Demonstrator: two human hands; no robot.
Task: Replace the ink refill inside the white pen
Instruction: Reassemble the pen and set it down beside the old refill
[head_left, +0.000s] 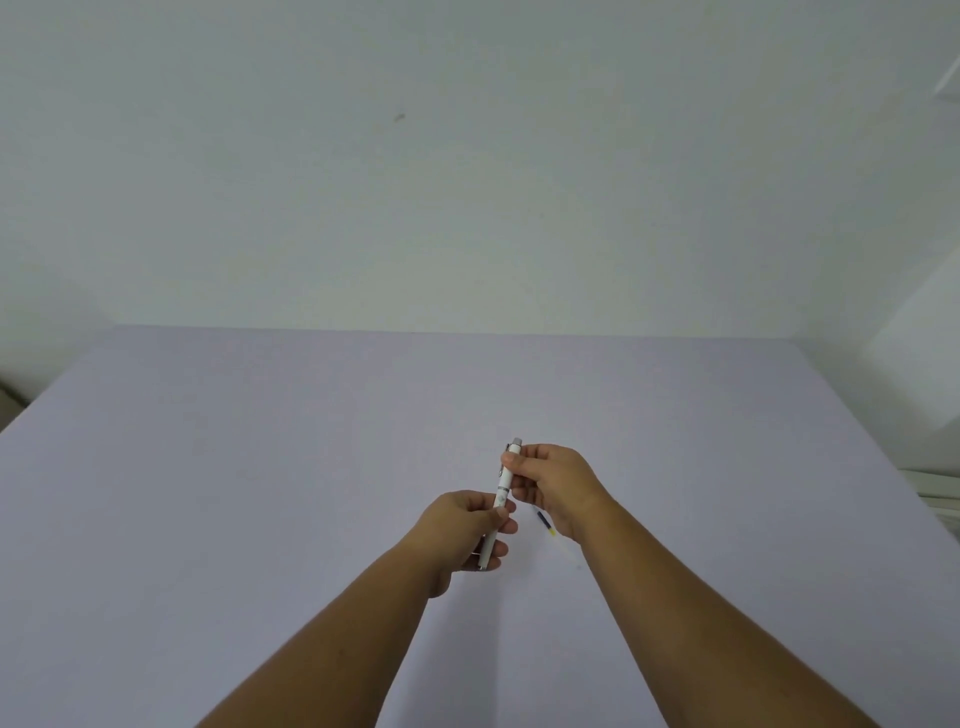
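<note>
Gripping white pen (502, 488) between both hands, refill (545, 521) beneath right.

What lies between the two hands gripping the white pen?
In the head view, only the white pen spans the gap between the left hand and the right hand; each grips one end.

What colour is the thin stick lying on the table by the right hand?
The thin refill looks dark blue with a yellowish end, seen in the head view.
</note>
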